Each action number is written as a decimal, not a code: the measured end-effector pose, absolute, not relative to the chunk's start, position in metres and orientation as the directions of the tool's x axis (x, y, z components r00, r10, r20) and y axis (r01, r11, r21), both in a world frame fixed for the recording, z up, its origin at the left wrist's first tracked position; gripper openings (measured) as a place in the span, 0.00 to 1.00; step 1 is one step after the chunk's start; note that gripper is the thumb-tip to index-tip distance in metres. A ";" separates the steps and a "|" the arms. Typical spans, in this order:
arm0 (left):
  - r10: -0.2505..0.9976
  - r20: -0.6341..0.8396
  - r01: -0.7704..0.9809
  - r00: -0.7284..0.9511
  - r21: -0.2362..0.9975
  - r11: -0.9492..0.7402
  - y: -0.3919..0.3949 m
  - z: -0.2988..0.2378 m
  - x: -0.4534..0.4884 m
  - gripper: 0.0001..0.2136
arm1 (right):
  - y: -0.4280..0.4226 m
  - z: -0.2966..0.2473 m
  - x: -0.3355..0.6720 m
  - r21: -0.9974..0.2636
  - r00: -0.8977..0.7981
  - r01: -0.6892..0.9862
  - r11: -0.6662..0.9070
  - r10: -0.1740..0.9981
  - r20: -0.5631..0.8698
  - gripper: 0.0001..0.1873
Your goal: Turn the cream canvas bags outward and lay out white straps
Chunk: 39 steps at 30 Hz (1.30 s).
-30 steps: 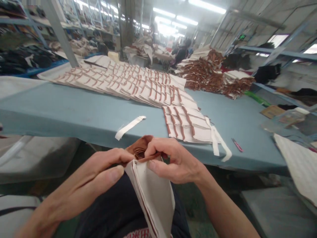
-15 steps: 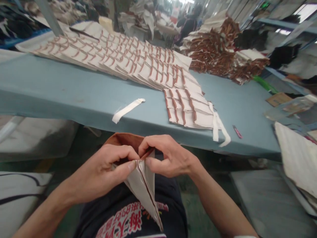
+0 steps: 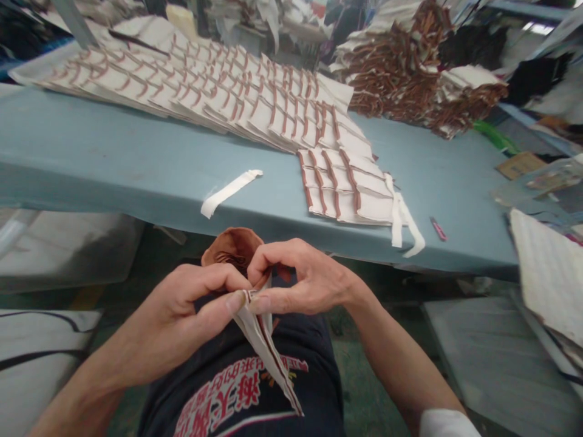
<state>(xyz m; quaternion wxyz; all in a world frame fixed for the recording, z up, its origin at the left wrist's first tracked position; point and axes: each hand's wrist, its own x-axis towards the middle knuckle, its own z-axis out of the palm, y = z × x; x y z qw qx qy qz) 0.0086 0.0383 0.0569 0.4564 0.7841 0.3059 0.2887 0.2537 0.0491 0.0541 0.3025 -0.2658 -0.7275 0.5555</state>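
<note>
My left hand (image 3: 191,309) and my right hand (image 3: 300,279) meet over my lap, both pinching the top edge of a stack of cream fabric pieces (image 3: 268,352) with brown trim. The stack hangs down and to the right across my dark shirt. Brown straps (image 3: 232,249) bunch up just behind my fingers. Thumbs and forefingers of both hands press together on the stack's upper corner.
A blue table (image 3: 113,164) stands in front, bearing rows of overlapped cream pieces with brown strips (image 3: 218,91). A loose cream strip (image 3: 228,191) and a small pink tool (image 3: 438,229) lie near its front edge. Heaps of finished pieces (image 3: 410,67) sit at the back right.
The camera has tilted down and the hands have drawn closer together. The fabric stack has been folded narrower and hangs more edge-on; the brown straps bunch higher.
</note>
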 end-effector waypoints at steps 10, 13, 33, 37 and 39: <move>0.758 0.118 0.235 0.641 0.910 -0.341 0.040 0.052 0.009 0.15 | 0.046 0.044 0.255 -0.985 -0.673 -0.064 0.159 0.722 0.160 0.18; 0.747 0.118 0.196 0.654 0.927 -0.319 0.041 0.051 0.007 0.13 | 0.044 0.049 0.256 -0.975 -0.675 0.003 0.224 0.720 0.163 0.16; 0.724 -0.175 0.366 0.667 0.924 -0.114 0.050 0.047 -0.003 0.15 | 0.046 0.047 0.251 -0.950 -0.645 0.167 0.265 0.758 0.098 0.12; 0.728 -0.179 0.367 0.662 0.924 -0.106 0.052 0.041 -0.005 0.15 | 0.048 0.046 0.252 -0.964 -0.645 0.169 0.206 0.763 0.050 0.14; 0.736 -0.178 0.380 0.653 0.918 -0.114 0.051 0.040 -0.007 0.15 | 0.047 0.047 0.252 -0.962 -0.648 0.178 0.209 0.760 0.045 0.13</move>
